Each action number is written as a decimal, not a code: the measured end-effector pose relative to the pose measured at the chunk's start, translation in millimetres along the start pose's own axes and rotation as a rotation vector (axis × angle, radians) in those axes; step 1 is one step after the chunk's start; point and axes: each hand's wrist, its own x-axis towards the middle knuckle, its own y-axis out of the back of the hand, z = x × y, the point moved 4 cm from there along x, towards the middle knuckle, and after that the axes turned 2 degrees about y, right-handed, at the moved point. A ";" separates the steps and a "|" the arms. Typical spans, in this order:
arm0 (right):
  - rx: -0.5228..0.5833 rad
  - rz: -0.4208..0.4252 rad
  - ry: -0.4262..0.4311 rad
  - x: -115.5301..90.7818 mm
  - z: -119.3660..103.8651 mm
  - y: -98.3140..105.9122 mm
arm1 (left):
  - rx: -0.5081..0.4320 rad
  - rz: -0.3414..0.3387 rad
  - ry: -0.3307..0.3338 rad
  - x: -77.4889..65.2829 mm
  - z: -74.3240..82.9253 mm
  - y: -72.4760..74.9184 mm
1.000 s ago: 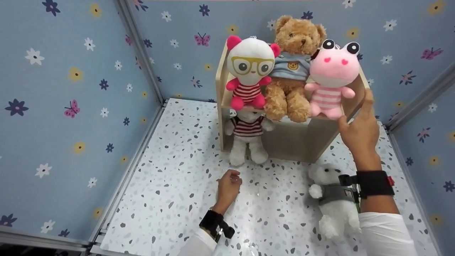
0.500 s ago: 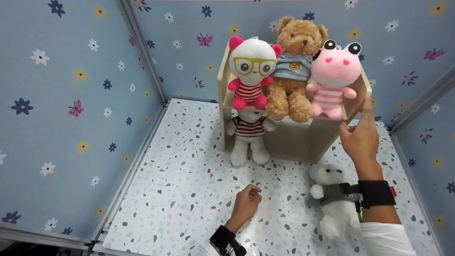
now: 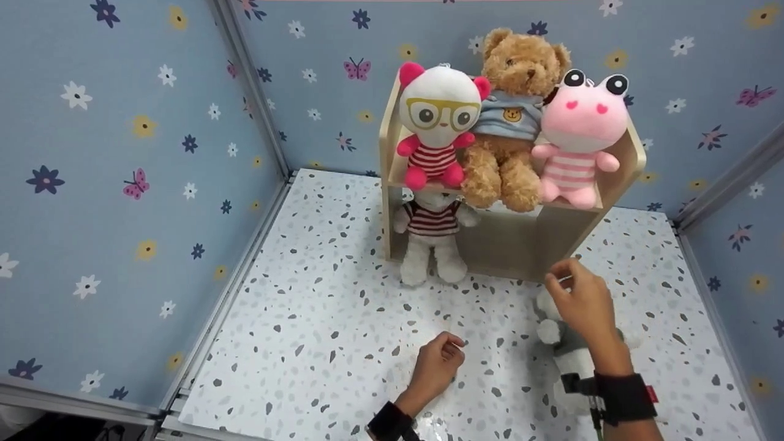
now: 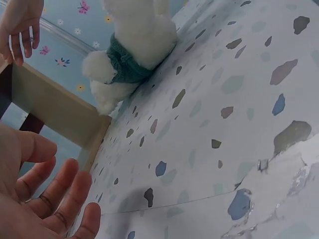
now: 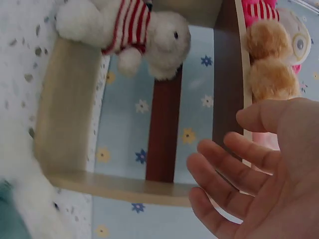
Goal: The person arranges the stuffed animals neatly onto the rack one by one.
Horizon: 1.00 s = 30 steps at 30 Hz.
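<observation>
My right hand hovers over a white plush dog in a grey-green vest, hiding part of it. In the right wrist view its fingers are loosely bent and hold nothing. My left hand hangs relaxed above the speckled surface, fingers lightly curled around nothing. On the wooden shelf's upper level sit a pink-eared panda plush, a brown teddy bear in a blue shirt and a pink frog plush. A white plush in a red-striped shirt sits in the lower compartment.
Flower-patterned panels enclose the left, back and right sides. A metal rail runs along the left edge of the speckled surface.
My right hand has left the shelf's right side and come down and toward me over the plush dog. My left hand has shifted right and nearer to me.
</observation>
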 end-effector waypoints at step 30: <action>0.121 -0.215 -0.296 -116.5 24.8 -32.9 | -0.072 -0.168 0.018 -0.1 18.6 -46.7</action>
